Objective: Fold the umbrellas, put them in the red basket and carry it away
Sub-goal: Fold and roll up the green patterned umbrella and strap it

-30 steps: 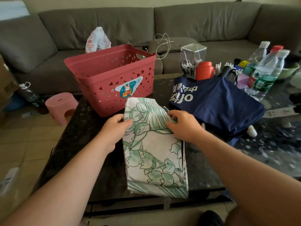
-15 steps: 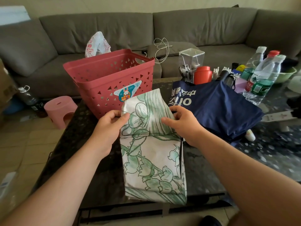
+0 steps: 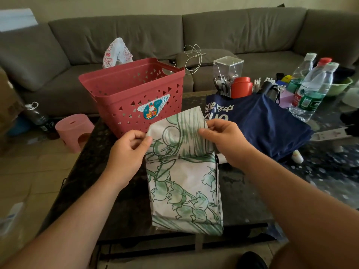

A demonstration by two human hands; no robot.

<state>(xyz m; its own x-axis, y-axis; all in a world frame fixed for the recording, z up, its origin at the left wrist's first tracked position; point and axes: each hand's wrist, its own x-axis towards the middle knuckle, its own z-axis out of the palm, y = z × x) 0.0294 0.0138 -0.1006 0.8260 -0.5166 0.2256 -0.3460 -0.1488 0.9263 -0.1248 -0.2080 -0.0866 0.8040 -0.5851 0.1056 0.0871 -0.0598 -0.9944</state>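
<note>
From your head camera, your left hand [image 3: 129, 152] pinches the left edge of the white and green floral umbrella [image 3: 184, 181], thumb on top of the cloth and fingers curled under it. Your right hand [image 3: 225, 140] pinches the right edge of the same folded-over upper flap, thumb on the cloth, fingers behind. The umbrella lies flattened between your two hands, its upper part raised and bent toward you, its lower part lying on the dark table [image 3: 124, 200] and reaching to the near edge. The red basket [image 3: 134, 94] stands on the table just beyond the umbrella, behind your left hand, open side up; nothing shows inside it from here. The navy umbrella [image 3: 262, 123], with white lettering, lies flattened on the table to the right of your right hand, touching or nearly touching the floral one near your fingers. Water bottles [image 3: 310, 90] stand farther right, and a grey sofa [image 3: 233, 35] runs behind the table.
</note>
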